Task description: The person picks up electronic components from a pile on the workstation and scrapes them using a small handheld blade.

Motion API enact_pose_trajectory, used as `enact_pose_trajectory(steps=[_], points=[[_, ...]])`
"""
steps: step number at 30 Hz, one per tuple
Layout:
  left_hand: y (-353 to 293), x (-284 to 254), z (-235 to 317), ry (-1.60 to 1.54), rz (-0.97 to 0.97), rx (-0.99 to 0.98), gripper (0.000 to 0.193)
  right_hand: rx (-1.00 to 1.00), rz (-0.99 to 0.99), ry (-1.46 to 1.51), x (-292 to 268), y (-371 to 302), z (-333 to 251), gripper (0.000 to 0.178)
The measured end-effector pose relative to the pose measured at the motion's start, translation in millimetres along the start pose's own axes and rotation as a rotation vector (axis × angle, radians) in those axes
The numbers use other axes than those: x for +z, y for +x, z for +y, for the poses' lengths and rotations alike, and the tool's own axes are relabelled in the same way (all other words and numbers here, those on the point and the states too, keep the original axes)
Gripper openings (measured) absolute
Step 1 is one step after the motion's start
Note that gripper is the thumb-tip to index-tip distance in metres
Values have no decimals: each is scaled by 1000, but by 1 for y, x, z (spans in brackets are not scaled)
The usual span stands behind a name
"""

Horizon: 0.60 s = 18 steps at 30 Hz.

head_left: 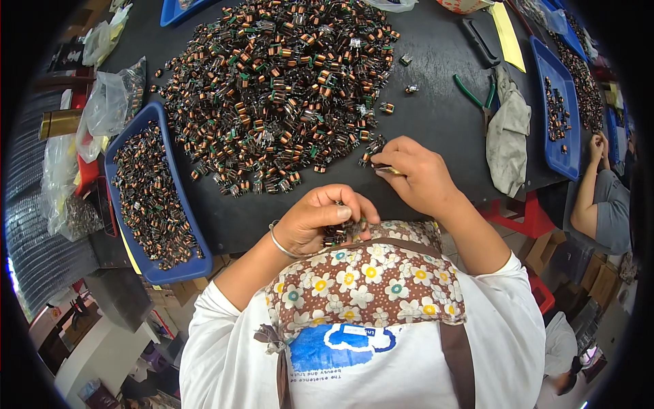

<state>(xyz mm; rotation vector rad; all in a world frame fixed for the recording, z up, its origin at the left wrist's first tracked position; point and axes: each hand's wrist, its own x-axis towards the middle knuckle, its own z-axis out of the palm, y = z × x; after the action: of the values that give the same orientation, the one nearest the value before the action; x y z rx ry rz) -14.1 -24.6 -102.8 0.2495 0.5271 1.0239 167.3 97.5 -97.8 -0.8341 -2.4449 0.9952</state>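
Fingers point(344, 213) of left hand point(315, 223) curl tight over a small stack of copper-wound coil parts with dark cores point(338, 233), held at the near table edge just above the floral apron bib point(371, 273); the stack's long axis runs roughly left-right. Right hand point(417, 174) pinches one small part point(390, 170) between thumb and fingertips, too small to tell which way it points, just beside the near fringe of the big heap of copper-and-green coil parts point(279, 88) on the black tabletop point(436, 116). Bare table lies right of the heap, up to a grey cloth point(509, 133) and green-handled pliers point(473, 92). Left, a blue plastic tray point(178, 204) filled with coils overhangs the near edge; clear plastic bags point(109, 102) beyond it. Right, another blue tray point(569, 136), yellow paper strip point(507, 34) at the far edge. A co-worker's arm point(587, 198) sits far right.
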Motion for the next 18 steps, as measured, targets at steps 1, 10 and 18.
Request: enact_pose_trajectory(steps=[1, 10, 18], points=[[0, -2, -2, -21, -46, 30, 11, -2, -1, 1, -2, 0, 0, 19], [5, 15, 4, 192, 354, -80, 19, 213, -182, 535, -7, -5, -22, 10], [3, 16, 1, 333, 409, -18, 15, 11, 144, 51, -2, 9, 2, 21]])
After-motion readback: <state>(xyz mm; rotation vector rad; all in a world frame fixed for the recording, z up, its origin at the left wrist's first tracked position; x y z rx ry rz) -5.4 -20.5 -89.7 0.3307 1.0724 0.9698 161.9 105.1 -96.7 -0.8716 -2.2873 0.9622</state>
